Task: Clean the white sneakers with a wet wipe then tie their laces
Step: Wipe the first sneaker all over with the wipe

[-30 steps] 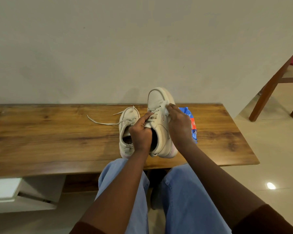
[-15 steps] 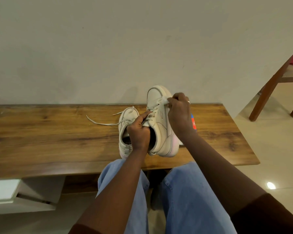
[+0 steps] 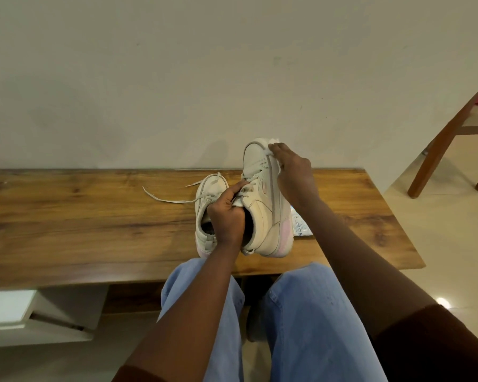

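1. My left hand (image 3: 226,216) curls its fingers (image 3: 236,188) round the tongue and laces of the raised sneaker (image 3: 260,208), toe up. A firm grip should stop it twisting.
2. My right hand (image 3: 294,172) pinches the wet wipe (image 3: 273,142) against the toe rim. Long strokes down the sole edge should clean best.
3. The second sneaker (image 3: 209,191) lies on the counter (image 3: 94,216), just left of my left fingers, laces loose.

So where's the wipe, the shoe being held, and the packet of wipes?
wet wipe (image 3: 273,140): head view, white bit showing at the shoe's toe.
held sneaker (image 3: 262,216): head view, its side panel.
wipes packet (image 3: 300,228): head view, printed corner showing beside the heel.
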